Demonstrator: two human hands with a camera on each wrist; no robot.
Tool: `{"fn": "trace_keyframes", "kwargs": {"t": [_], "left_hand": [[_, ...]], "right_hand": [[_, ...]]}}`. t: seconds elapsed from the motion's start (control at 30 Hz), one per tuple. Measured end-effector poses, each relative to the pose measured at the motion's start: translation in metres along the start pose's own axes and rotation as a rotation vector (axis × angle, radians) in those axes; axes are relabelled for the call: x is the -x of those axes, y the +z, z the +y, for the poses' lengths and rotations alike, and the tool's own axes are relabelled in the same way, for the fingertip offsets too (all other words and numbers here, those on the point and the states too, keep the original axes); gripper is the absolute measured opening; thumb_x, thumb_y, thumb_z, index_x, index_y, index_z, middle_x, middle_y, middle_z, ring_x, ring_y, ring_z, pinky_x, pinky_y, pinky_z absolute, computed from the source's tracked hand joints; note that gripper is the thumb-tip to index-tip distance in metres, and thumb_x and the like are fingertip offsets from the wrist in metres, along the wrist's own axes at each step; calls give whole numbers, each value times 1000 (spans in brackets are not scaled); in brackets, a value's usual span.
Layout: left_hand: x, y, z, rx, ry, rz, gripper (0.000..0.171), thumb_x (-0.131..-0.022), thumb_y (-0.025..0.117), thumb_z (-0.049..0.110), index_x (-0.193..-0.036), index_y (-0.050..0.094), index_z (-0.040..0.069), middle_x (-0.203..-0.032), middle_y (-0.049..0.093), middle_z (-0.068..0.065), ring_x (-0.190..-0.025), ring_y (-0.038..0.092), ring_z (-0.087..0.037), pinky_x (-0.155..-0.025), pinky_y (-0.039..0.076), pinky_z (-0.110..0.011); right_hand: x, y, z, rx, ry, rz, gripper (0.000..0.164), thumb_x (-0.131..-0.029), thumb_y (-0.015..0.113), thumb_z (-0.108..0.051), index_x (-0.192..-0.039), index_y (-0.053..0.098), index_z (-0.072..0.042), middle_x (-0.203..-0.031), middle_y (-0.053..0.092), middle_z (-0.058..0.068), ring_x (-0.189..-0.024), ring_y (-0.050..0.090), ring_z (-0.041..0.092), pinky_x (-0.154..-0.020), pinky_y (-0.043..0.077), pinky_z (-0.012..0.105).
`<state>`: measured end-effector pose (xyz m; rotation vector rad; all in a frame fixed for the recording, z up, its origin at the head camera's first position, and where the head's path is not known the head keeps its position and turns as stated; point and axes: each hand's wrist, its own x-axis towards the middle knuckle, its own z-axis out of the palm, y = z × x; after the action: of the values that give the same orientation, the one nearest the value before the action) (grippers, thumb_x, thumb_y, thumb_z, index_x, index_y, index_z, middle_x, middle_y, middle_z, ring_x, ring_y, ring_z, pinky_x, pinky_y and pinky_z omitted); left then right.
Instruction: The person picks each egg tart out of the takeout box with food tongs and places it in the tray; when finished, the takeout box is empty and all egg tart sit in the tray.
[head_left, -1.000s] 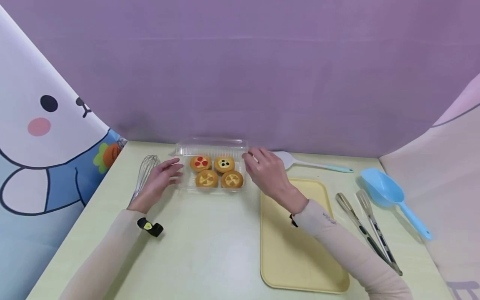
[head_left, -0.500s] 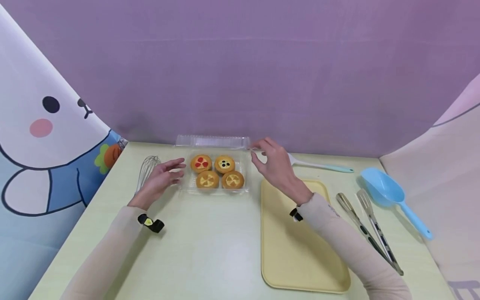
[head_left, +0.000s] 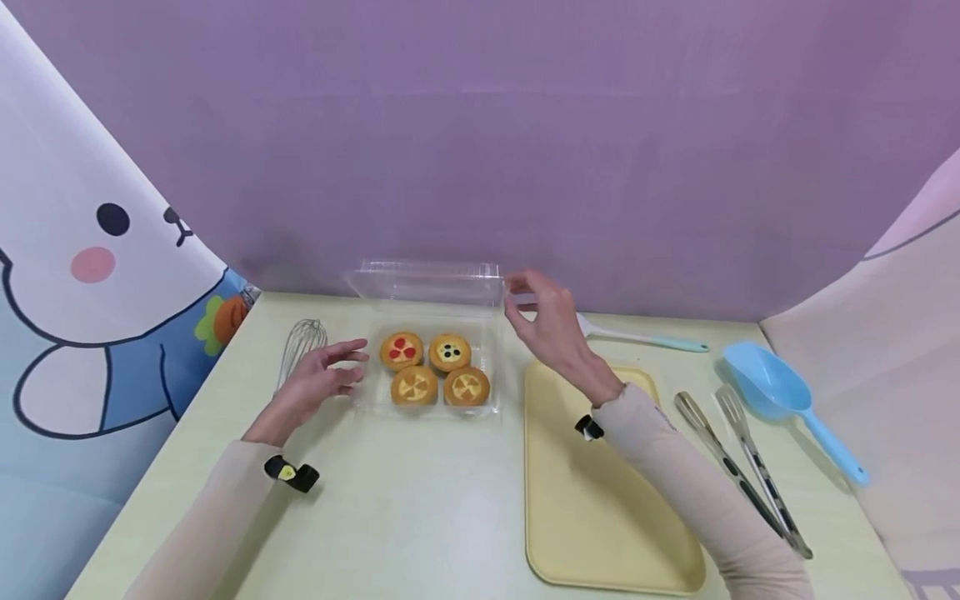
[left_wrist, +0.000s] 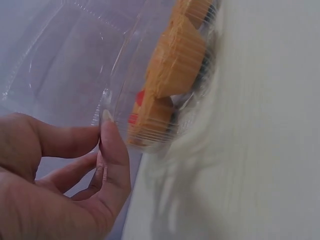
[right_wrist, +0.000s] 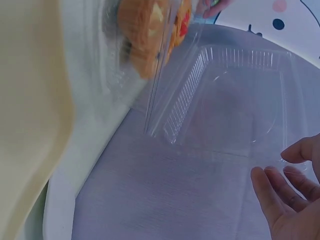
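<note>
Tabletop (head_left: 420,500): only head view shows all 4 tarts (head_left: 414,387)

Purple backdrop (head_left: 480,150) behind pale table (head_left: 420,500).

It looks like a curtained tabletop set with kitchen props: a purple cloth (head_left: 480,167) behind the far edge of the table (head_left: 420,517), a cartoon-rabbit cloth (head_left: 56,317) along the left edge, a whisk (head_left: 302,343) and a blue scoop (head_left: 768,385) near the far corners.

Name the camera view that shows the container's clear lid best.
The right wrist view: there the clear lid appears large, its ribbing distinct. The head view shows it small and at a slant; the left wrist view shows it partly cut off.
</note>
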<state>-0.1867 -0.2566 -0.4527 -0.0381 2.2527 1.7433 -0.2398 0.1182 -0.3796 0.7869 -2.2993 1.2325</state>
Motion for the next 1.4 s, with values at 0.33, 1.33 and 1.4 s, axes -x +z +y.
{"fn": "trace_keyframes", "kwargs": {"t": [0.33,1.33,1.4], "left_hand": [[29,3,-1,-48,-32,-26,65,-99,66,6,-159,41,4,-143,55,-28,-94,70,-16,-75,65,-28],[67,-5,-10,-63,6,-206,77,-96,64,2,-164,27,5,-128,51,-31,-94,68,-25,-75,65,-34],[68,-5,-10,-59,8,-206,77,-96,64,2,-164,26,5,-128,50,-31,-93,68,-26,-74,65,-34]], "right_hand": [[-3,5,15,-49,125,-14,26,-95,67,-2,-120,66,2,-102,76,18,-88,78,32,-73,67,41],[24,30,54,-466,742,-209,65,-96,68,2,-156,43,0,-123,66,27,-82,74,15,-78,66,34],[26,32,57,-496,760,-214,62,-97,66,1,-155,44,1,-122,67,26,-82,73,14,-78,66,32]]}}
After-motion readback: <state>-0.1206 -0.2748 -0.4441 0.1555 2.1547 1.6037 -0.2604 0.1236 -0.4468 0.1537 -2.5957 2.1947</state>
